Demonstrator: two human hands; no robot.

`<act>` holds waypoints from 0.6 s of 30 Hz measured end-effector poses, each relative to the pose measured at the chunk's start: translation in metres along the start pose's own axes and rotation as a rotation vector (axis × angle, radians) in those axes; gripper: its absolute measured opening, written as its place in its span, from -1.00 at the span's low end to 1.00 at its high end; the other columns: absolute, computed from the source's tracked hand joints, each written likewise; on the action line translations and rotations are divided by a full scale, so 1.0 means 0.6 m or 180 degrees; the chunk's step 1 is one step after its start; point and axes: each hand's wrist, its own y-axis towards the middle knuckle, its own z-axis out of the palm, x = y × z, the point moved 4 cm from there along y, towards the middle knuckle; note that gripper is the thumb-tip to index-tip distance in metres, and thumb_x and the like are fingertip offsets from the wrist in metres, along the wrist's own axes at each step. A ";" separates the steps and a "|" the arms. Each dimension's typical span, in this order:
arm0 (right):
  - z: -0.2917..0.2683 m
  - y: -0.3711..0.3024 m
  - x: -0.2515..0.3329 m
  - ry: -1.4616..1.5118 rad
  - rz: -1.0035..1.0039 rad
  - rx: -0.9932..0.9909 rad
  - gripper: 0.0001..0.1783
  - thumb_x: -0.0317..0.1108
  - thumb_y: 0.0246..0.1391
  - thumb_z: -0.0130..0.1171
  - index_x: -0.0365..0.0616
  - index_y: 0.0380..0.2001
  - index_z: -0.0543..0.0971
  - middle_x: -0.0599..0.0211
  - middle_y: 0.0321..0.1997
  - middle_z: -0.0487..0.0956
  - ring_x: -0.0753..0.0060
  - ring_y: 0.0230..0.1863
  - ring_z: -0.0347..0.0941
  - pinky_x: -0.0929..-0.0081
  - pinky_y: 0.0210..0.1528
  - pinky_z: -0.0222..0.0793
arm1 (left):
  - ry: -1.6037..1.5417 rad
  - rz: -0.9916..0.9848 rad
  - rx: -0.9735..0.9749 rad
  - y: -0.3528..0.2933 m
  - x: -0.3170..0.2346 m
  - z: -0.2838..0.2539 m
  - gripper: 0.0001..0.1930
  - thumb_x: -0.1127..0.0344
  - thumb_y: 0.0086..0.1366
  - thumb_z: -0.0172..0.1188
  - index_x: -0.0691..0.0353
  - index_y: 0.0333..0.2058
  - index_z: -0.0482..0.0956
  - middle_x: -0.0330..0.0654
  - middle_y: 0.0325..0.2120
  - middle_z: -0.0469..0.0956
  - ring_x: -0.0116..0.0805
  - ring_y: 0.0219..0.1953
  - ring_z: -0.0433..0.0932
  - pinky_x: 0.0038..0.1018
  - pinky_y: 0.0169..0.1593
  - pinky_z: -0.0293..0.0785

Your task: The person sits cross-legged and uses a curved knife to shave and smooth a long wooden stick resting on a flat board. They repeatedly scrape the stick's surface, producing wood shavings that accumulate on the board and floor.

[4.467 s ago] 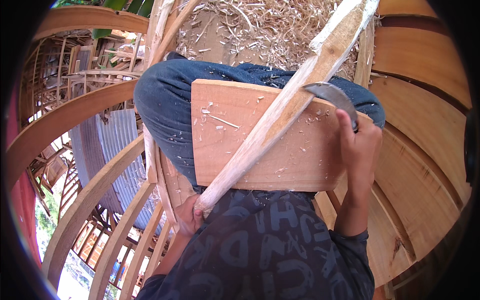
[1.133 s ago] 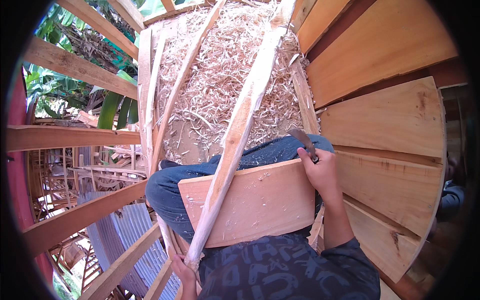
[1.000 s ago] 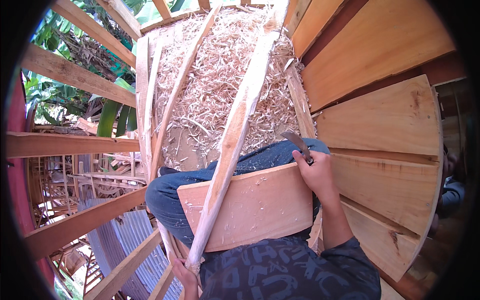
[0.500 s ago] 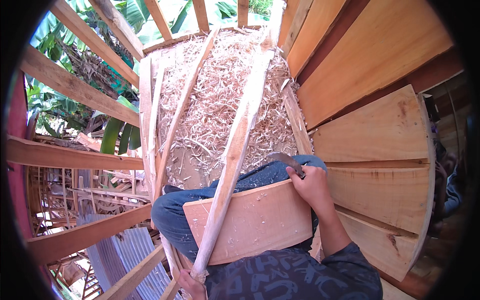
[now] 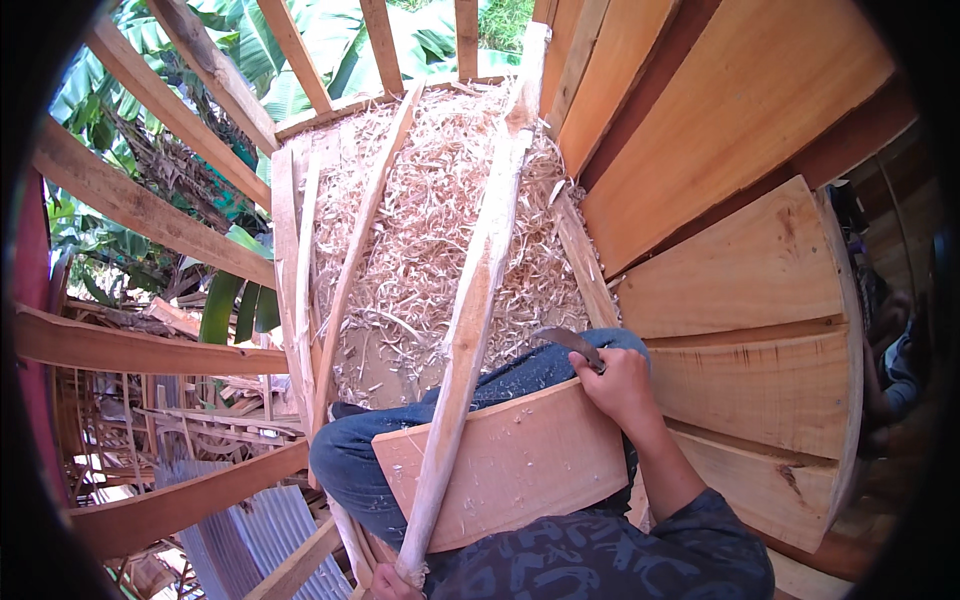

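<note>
A long, partly shaved wooden pole [image 5: 470,320] slants from my lap toward the far end of the floor. My left hand [image 5: 393,582], cut off by the lower edge, is closed around the pole's near end. A flat wooden board [image 5: 530,455] lies across my thighs, under the pole. In my right hand [image 5: 622,380], closed by the board's far right corner, is a curved-blade knife [image 5: 568,340]. Its dark blade points left and is apart from the pole; the fingers hide most of its handle.
Curly wood shavings [image 5: 430,220] cover the floor ahead. Thinner wooden strips [image 5: 365,230] lie left of the pole. Wooden slats [image 5: 150,350] form an open railing at left, with corrugated sheets [image 5: 265,540] beyond. A plank wall [image 5: 740,270] stands close at right; part of another person shows past it.
The view has tilted slightly, so the floor and my lap sit lower in the picture. Both hands keep their grips, and the knife stays near the board's right corner.
</note>
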 end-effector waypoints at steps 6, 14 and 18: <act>0.006 0.001 -0.001 0.0061 -0.0004 -0.0043 -0.64 -0.06 0.01 0.19 -0.18 -0.52 0.65 -0.01 -0.67 0.50 -0.05 -0.54 0.50 0.17 -0.46 0.38 | 0.0028 -0.0058 0.0116 0.003 0.007 -0.001 -0.59 0.15 0.37 -0.14 0.32 -0.58 0.34 -0.21 -0.67 0.31 -0.41 -0.53 0.28 -0.39 -0.39 0.23; 0.002 -0.003 0.010 -0.0083 -0.0060 -0.0186 -0.66 -0.09 -0.03 0.20 -0.18 -0.56 0.63 -0.01 -0.65 0.51 -0.07 -0.52 0.50 0.14 -0.42 0.40 | 0.0031 -0.0081 0.0246 0.017 0.007 0.003 -0.61 0.15 0.36 -0.13 0.32 -0.56 0.36 -0.20 -0.67 0.32 -0.41 -0.53 0.29 -0.39 -0.39 0.24; 0.003 -0.006 -0.002 -0.0159 0.0022 -0.0257 -0.67 -0.10 -0.06 0.21 -0.18 -0.59 0.62 -0.01 -0.64 0.52 -0.07 -0.51 0.50 0.14 -0.41 0.41 | 0.0011 -0.0068 0.0344 0.019 0.008 0.008 -0.61 0.14 0.36 -0.12 0.32 -0.55 0.37 -0.20 -0.66 0.33 -0.40 -0.53 0.29 -0.39 -0.39 0.25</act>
